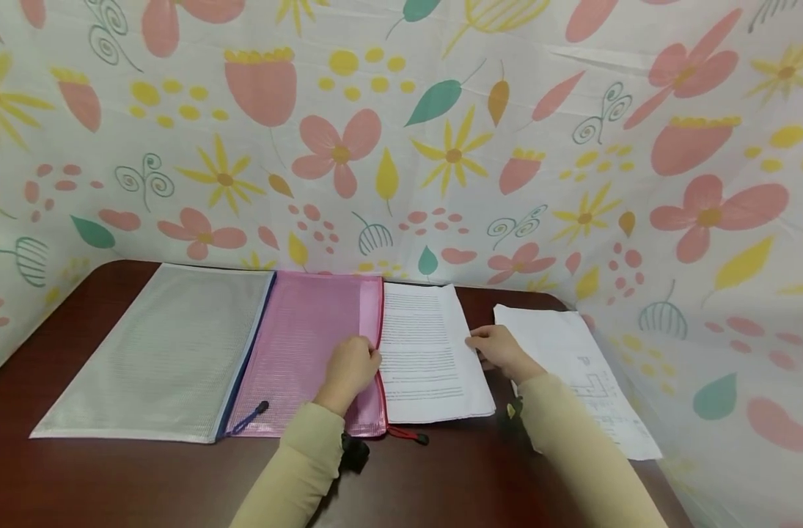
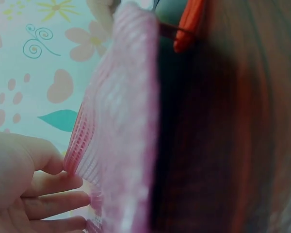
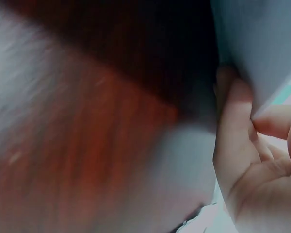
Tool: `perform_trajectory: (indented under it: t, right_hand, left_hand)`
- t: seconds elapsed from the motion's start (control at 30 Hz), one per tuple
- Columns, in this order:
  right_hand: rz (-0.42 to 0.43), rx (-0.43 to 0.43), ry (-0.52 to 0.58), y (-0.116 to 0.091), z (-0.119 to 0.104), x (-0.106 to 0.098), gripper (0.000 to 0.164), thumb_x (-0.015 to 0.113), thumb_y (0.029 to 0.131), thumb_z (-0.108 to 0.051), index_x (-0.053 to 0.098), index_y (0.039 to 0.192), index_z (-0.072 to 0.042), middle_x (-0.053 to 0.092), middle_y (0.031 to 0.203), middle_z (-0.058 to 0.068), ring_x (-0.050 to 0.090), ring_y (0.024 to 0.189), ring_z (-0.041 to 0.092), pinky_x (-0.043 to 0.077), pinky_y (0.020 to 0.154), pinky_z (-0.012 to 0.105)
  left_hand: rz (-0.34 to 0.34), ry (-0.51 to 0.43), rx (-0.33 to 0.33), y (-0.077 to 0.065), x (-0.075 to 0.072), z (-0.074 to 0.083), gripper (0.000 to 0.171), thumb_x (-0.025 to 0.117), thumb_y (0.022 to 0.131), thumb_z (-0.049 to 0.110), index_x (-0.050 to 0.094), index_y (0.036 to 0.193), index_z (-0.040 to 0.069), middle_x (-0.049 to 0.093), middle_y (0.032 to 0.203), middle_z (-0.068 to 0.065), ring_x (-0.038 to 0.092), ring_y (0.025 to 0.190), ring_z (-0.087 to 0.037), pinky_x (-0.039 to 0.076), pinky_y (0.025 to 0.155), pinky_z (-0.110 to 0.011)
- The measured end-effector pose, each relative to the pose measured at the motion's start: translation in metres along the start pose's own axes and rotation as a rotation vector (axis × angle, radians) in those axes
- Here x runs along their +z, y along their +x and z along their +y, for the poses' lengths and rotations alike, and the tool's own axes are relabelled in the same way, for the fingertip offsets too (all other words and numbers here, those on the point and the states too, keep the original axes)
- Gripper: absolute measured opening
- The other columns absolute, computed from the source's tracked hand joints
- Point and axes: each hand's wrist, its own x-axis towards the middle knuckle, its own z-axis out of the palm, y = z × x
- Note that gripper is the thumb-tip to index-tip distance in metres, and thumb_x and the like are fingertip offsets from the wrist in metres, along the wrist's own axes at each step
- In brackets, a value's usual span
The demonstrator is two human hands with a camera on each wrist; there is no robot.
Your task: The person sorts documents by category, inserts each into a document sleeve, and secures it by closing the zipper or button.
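A pink mesh zipper pouch point(image 1: 289, 352) with a red zipper edge lies flat on the table. Its edge is pinched between thumb and fingers of my left hand point(image 1: 351, 370); the left wrist view shows the pink mesh point(image 2: 123, 121) raised close to the camera. Printed paper sheets point(image 1: 421, 345) extend from the pouch's right side, their left part inside it. My right hand point(image 1: 503, 350) grips their right edge, thumb on one face and fingers on the other. In the right wrist view, the paper point(image 3: 271, 43) rises between the fingertips.
On the left lies a white mesh zipper pouch point(image 1: 157, 352) with a blue zipper edge, beside the pink one. More paper sheets point(image 1: 559, 337) with line drawings lie at the right, partly behind the right forearm. A flower-patterned cloth point(image 1: 401, 147) hangs behind the dark wooden table point(image 1: 144, 484).
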Motion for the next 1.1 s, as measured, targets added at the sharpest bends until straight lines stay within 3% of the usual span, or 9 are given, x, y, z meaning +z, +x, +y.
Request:
perform_trajectory:
  t: [0.17,0.33,0.53,0.73,1.1]
  right_hand:
    - [0.037,-0.044,0.013,-0.004,-0.013,-0.006,0.038,0.053,0.095,-0.016,0.053,0.124,0.009,0.066,0.099,0.02,0.064,0.07,0.014,0.058,0.062,0.033]
    - [0.04,-0.065,0.142,-0.013,-0.026,-0.013,0.037,0.055,0.094,-0.017,0.054,0.123,0.008,0.066,0.092,0.013,0.065,0.068,0.012,0.058,0.062,0.03]
    - [0.049,-0.039,0.283,-0.021,-0.031,-0.017,0.04,0.057,0.093,-0.016,0.052,0.124,0.009,0.065,0.082,0.002,0.065,0.065,0.009,0.056,0.059,0.025]
    - [0.069,-0.046,0.303,-0.023,-0.032,-0.015,0.042,0.059,0.092,-0.016,0.053,0.123,0.011,0.065,0.077,0.0,0.063,0.062,0.007,0.055,0.058,0.022]
    - [0.116,-0.036,0.266,-0.021,-0.033,-0.006,0.04,0.059,0.092,-0.018,0.055,0.122,0.008,0.065,0.085,0.005,0.062,0.063,0.007,0.054,0.056,0.021]
  left_hand:
    - [0.015,-0.028,-0.021,0.001,0.001,0.001,0.026,0.054,0.087,0.01,0.05,0.061,0.01,0.05,0.06,-0.003,0.044,0.053,-0.016,0.037,0.049,-0.026]
    - [0.027,-0.079,-0.041,0.0,0.001,0.004,0.03,0.052,0.087,0.008,0.041,0.06,0.012,0.039,0.058,0.0,0.037,0.052,-0.015,0.031,0.047,-0.024]
    - [0.073,-0.099,-0.014,-0.001,0.002,0.005,0.023,0.053,0.086,0.008,0.048,0.063,0.009,0.046,0.062,-0.003,0.041,0.055,-0.016,0.035,0.051,-0.026]
    - [0.088,-0.127,-0.001,-0.002,0.003,0.007,0.017,0.053,0.087,0.009,0.055,0.07,0.006,0.053,0.068,-0.005,0.045,0.06,-0.017,0.04,0.055,-0.028]
    - [0.151,-0.152,0.036,-0.001,0.005,0.007,0.014,0.053,0.086,0.008,0.061,0.076,0.002,0.06,0.072,-0.009,0.049,0.061,-0.017,0.043,0.056,-0.028]
